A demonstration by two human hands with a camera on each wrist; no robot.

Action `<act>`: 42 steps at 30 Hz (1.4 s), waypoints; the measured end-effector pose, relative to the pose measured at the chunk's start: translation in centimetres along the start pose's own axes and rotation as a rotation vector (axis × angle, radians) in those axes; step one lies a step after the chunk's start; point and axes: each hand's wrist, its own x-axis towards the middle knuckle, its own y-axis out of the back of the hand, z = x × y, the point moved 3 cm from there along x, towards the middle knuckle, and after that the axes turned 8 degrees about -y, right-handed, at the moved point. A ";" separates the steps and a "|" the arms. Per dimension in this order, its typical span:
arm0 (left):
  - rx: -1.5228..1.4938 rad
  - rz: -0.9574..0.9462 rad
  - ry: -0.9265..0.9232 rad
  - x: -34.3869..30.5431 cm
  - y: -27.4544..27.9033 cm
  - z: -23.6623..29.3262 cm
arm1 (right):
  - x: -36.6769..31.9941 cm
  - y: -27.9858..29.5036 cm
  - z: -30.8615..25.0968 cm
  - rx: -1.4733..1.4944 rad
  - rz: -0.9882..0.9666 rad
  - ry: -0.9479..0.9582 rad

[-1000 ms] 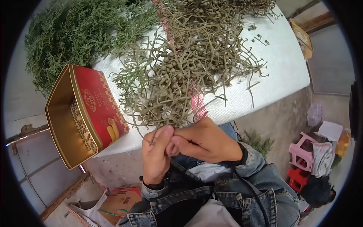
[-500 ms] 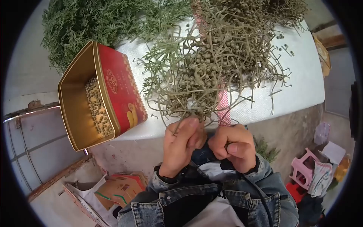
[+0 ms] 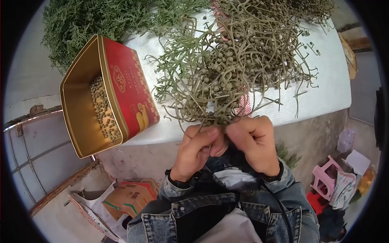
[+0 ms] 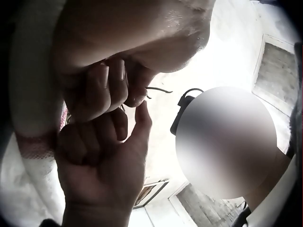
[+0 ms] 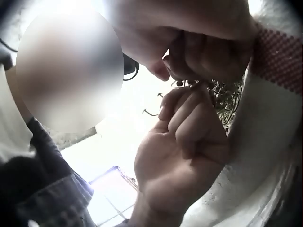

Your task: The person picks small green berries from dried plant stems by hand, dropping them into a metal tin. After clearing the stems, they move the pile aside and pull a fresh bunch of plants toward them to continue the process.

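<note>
Carefully, I'm pinching left hand [image 3: 196, 152] and right hand [image 3: 254, 141], fingertips curled tight together, on one berried stem [image 3: 216, 122] at the pile's [image 3: 235, 60] near edge beside the red tin [image 3: 129, 93], judging short, close plucks gentlest on the berries.

Desk [image 3: 324, 93]: tin [image 3: 125, 93] tipped on its side at left, mouth facing left, loose berries [image 3: 103, 111] inside. Stem pile [image 3: 235, 52] right of the tin. Leafy branches [image 3: 93, 20] behind the tin. Left hand [image 3: 196, 152] and right hand [image 3: 253, 141] meet at the near edge, pinching the pile's front. Cardboard box [image 3: 125, 200] below the edge.
</note>
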 end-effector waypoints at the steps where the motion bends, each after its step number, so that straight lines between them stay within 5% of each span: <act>1: 0.038 0.044 0.009 0.0 0.0 0.1 | 0.0 0.0 0.1 -0.113 0.020 0.035; 5: -0.001 -0.111 0.024 0.0 1.3 -0.1 | 0.5 -0.1 -1.5 -0.407 0.000 0.069; 14: 0.102 -0.142 0.143 -0.4 1.7 0.2 | 0.4 0.6 -1.5 -0.376 -0.062 0.092; 17: 0.124 0.010 0.081 -0.5 1.1 0.2 | 0.4 1.0 -1.1 -0.574 -0.029 0.360; 25: 0.205 0.273 0.078 0.4 -1.1 0.1 | 0.2 0.7 0.2 -0.716 0.091 0.722; 30: 0.144 0.336 -0.050 0.4 -1.8 -0.5 | 0.0 1.0 0.6 -0.754 0.103 0.653; 33: 0.105 0.479 -0.102 0.1 -2.5 -0.9 | 0.1 1.2 1.1 -0.711 0.181 0.806; 42: 0.186 0.519 -0.083 -1.0 -2.7 -1.5 | -0.4 1.2 0.2 -0.748 0.143 0.775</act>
